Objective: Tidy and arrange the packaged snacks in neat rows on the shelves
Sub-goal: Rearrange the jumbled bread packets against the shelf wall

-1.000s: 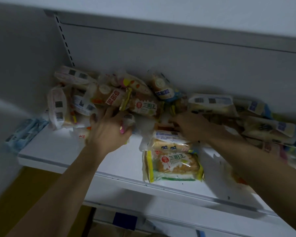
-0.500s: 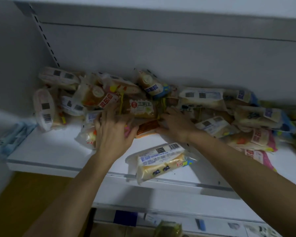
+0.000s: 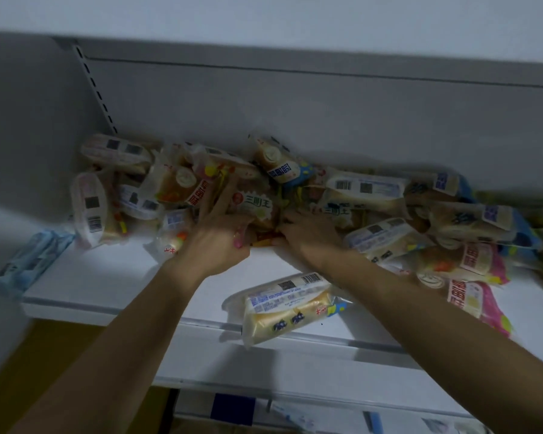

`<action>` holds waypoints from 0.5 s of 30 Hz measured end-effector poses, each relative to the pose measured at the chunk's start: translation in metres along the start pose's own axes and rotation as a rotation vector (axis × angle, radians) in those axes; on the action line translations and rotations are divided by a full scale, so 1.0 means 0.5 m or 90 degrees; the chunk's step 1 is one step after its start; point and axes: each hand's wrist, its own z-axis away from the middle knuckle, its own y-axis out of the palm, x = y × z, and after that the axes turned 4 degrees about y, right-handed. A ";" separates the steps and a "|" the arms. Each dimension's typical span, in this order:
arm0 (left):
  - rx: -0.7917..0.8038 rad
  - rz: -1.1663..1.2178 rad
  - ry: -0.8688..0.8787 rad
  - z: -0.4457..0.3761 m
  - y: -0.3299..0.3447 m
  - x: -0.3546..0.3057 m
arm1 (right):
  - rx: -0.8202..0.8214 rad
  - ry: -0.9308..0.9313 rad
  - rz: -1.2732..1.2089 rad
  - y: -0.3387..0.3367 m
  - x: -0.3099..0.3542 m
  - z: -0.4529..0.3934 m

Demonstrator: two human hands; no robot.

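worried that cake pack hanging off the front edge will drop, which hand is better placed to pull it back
Probably the right hand: the overhanging pack lies just below its wrist, while the left hand is further left, fingers spread on the pile.

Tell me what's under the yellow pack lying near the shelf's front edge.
The yellow pack lies on the white shelf, its near end overhanging the front lip. Nothing else shows beneath; the shelf under it is covered.

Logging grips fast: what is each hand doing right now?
Left hand: open, fingers spread on the snack pile.
Right hand: fingers buried in the packets; cannot tell.
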 end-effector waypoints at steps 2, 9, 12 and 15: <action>0.002 -0.017 -0.012 -0.005 0.003 -0.003 | 0.031 -0.038 -0.052 -0.016 -0.013 0.002; -0.035 -0.080 0.015 -0.005 0.012 -0.001 | 0.009 -0.117 0.021 -0.059 -0.065 0.029; -0.055 -0.080 0.023 -0.004 0.010 -0.007 | -0.075 -0.064 -0.113 -0.097 -0.093 0.046; -0.042 -0.043 0.065 0.001 0.011 -0.032 | -0.223 0.036 -0.290 -0.142 -0.112 0.060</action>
